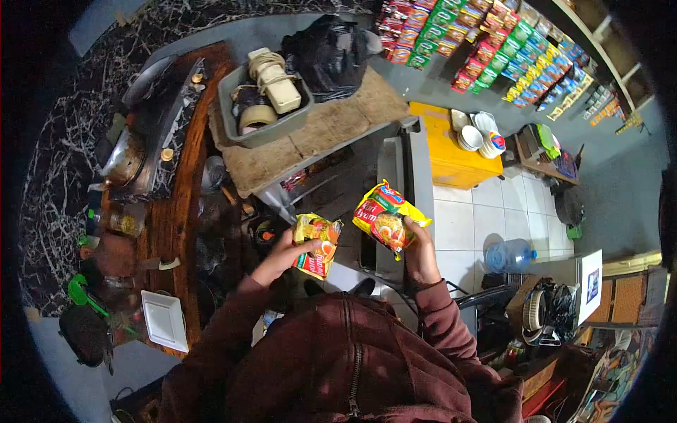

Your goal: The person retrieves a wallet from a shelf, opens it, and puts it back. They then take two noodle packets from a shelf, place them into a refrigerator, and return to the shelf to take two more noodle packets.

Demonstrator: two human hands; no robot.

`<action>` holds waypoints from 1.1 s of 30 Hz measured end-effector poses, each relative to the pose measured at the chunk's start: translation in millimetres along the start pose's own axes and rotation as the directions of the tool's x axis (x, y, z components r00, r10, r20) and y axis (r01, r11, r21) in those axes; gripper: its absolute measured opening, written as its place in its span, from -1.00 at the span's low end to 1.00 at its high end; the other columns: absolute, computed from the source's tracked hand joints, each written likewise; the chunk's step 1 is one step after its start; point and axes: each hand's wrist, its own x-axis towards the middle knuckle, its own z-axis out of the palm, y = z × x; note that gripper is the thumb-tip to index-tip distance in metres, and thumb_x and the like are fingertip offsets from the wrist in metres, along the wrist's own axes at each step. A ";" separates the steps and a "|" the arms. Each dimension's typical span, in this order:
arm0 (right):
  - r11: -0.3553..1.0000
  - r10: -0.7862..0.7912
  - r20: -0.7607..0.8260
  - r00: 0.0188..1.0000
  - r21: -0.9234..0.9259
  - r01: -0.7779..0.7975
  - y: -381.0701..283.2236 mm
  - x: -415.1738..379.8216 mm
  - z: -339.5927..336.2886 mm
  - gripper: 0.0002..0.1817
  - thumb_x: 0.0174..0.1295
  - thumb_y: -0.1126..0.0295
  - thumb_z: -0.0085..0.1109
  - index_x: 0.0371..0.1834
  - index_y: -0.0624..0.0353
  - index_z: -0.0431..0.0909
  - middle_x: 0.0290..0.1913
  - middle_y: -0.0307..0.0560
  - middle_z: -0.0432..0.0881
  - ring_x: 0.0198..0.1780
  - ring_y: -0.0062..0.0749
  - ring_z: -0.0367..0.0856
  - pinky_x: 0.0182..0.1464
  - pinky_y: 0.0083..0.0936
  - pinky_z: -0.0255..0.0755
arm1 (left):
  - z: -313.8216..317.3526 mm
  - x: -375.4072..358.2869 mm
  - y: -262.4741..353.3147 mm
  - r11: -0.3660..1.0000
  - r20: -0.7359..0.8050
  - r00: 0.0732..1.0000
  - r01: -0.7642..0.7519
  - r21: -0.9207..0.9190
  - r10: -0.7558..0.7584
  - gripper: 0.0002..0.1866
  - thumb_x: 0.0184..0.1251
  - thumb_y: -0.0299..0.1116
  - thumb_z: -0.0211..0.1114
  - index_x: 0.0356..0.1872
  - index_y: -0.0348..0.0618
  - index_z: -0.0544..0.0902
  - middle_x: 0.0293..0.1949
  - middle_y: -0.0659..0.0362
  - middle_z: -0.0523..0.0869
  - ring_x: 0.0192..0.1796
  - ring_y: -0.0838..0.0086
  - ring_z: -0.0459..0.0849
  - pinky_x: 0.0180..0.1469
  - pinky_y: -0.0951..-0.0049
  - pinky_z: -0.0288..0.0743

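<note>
My left hand [283, 256] is closed on a yellow packet of instant noodles [317, 233], thumb across its front. A second noodle packet [384, 211], yellow with red and green print reading "Kari Ayam", is gripped in my right hand [422, 255]. Both packets are held up in front of my chest, a small gap apart, with their printed fronts facing me. Beyond them stands a grey cabinet [416, 162] with an open drawer or door, its dark inside partly hidden by the packets.
On the left, a wooden counter [163, 233] carries a stove, a knife and a white square plate [166, 321]. A grey bin [264, 134] and black bag [328, 60] sit on the cabinet top. Bowls [471, 137] rest on a yellow box; a water jug [509, 256] lies on the floor.
</note>
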 end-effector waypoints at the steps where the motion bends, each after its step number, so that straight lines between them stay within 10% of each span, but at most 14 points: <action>1: 1.000 -0.009 -0.031 0.999 0.029 0.010 -4.6 -2.3 -8.1 -0.62 0.36 0.33 0.17 0.16 0.30 0.46 0.06 -0.10 0.62 0.10 -0.40 0.59 0.18 -0.42 0.42 | 7.1 3.2 0.6 1.000 0.008 1.000 0.002 0.004 -0.002 -0.55 0.35 -0.34 0.36 0.19 -0.25 0.49 0.04 0.21 0.67 0.02 0.56 0.66 0.06 0.48 0.55; 19: 0.968 -0.150 -0.230 0.962 0.166 0.190 -62.6 20.7 -125.4 -0.46 0.34 0.34 0.19 0.33 0.32 0.34 0.18 -0.03 0.55 0.22 -0.34 0.51 0.31 -0.40 0.33 | 99.1 71.4 -1.8 0.976 0.087 0.979 0.194 -0.097 -0.186 -0.53 0.39 -0.37 0.32 0.26 -0.24 0.46 0.11 0.18 0.64 0.11 0.54 0.61 0.18 0.47 0.47; 22: 0.957 -0.285 -0.173 0.943 0.003 0.290 -71.1 31.3 -123.0 -0.05 0.29 0.37 0.25 0.59 0.30 -0.21 0.34 0.07 0.36 0.35 -0.27 0.38 0.40 -0.39 0.20 | 96.9 70.5 -9.2 0.973 0.062 0.982 0.183 -0.140 -0.176 -0.39 0.34 -0.32 0.37 0.35 -0.25 0.35 0.18 0.17 0.59 0.16 0.50 0.58 0.22 0.42 0.45; 28: 0.954 -0.300 -0.202 0.932 -0.054 0.295 -85.1 49.1 -112.5 0.06 0.25 0.37 0.27 0.62 0.19 -0.35 0.39 0.11 0.27 0.34 -0.26 0.37 0.37 -0.40 0.24 | 87.2 82.7 -4.0 0.980 0.264 0.958 0.150 -0.129 -0.111 0.25 -0.39 -0.16 0.79 0.43 -0.25 0.20 0.23 0.19 0.49 0.29 0.44 0.46 0.36 0.37 0.31; 33: 0.892 -0.422 -0.252 0.871 -0.287 0.349 -89.8 67.5 -119.0 0.04 0.25 0.32 0.28 0.59 0.34 -0.31 0.31 0.11 0.38 0.28 -0.29 0.42 0.34 -0.44 0.27 | 58.0 105.5 -22.6 0.970 0.323 0.917 0.245 0.001 -0.232 0.32 -0.37 -0.16 0.78 0.48 -0.23 0.09 0.30 0.16 0.40 0.37 0.42 0.36 0.42 0.36 0.21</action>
